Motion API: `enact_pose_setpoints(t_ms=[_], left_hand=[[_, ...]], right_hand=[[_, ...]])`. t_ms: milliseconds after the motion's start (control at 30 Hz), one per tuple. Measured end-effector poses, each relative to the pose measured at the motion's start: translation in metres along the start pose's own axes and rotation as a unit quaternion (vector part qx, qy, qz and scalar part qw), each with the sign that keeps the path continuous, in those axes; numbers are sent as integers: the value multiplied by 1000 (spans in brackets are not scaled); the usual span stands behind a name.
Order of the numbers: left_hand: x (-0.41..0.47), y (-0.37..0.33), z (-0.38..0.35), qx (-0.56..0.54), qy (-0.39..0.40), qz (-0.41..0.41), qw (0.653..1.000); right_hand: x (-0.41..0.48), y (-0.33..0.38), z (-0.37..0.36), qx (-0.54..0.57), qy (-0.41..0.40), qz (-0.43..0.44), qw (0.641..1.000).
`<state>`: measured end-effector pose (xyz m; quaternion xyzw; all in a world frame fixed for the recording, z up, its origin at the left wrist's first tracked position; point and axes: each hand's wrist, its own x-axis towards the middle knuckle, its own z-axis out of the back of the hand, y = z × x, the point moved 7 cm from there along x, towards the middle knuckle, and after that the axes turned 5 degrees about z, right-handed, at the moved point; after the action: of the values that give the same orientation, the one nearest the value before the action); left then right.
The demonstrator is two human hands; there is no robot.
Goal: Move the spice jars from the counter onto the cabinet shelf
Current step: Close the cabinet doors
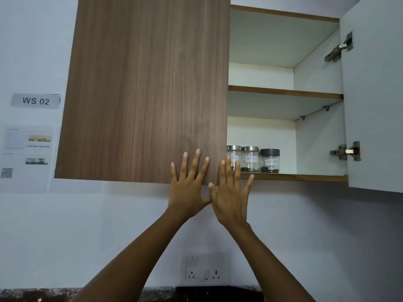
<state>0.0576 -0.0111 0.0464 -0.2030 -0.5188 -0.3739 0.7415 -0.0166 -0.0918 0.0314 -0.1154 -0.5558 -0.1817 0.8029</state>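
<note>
Three glass spice jars stand in a row on the cabinet's bottom shelf (305,177): a silver-lidded jar (233,154) at the left, a second silver-lidded jar (250,159) in the middle, and a dark-lidded jar (270,160) at the right. Each carries a white label and dark contents. My left hand (188,186) is raised with fingers spread flat against the lower corner of the closed wooden door (144,90). My right hand (231,192) is raised beside it, fingers spread, in front of the shelf edge and partly hiding the leftmost jar. Neither hand holds anything.
The right cabinet door (375,94) is swung open, its two hinges showing. The upper shelf (283,92) is bare. A wall socket plate (206,269) sits below, above a dark speckled counter edge (43,293). A "WS 02" sign (36,100) and papers hang at left.
</note>
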Motion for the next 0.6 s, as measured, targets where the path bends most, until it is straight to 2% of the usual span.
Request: enact_pose_setpoints(t_ms=[267,600], left_hand=[[13,9,-45,30,16,-7,999],[17,13,-59,40,51,-7,998]], right_hand=[[16,-11,-38,-60,58,6,997],[20,-13,-54,-63,121,7,991]])
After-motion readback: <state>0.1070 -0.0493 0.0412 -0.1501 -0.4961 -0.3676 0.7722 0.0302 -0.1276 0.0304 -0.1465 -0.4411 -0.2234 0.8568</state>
